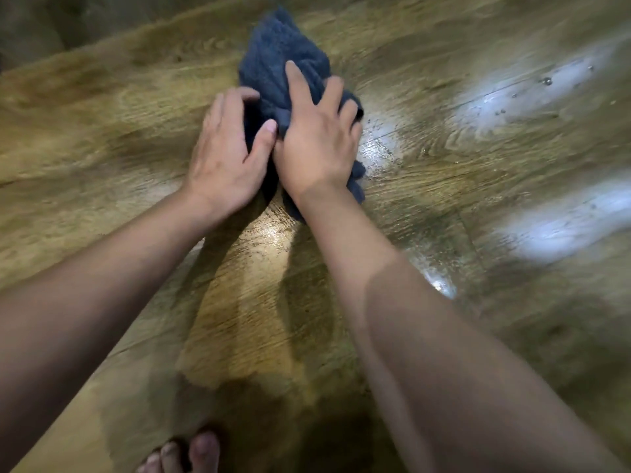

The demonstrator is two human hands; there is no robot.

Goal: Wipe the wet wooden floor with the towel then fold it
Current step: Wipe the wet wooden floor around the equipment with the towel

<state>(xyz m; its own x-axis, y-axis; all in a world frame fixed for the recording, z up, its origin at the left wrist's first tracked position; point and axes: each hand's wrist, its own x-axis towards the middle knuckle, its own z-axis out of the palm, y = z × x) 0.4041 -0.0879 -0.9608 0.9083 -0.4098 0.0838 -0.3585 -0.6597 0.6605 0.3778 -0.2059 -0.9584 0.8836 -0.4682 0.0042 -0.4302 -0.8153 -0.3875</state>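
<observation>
A dark blue towel [273, 52] lies bunched on the wooden floor [102, 107] at the upper middle of the view. My right hand [317, 134] presses down on top of it with the fingers spread and fairly straight. My left hand [225, 155] rests against the towel's left side, thumb touching the cloth and fingers bent over its edge. Much of the towel is hidden under both hands. The picture is blurred by motion.
Wet, shiny patches with water drops [522, 93] lie to the right of the towel, and another glossy streak [573, 223] sits further right. A damp sheen [273, 240] shows between my forearms. My bare toes [191, 452] are at the bottom edge.
</observation>
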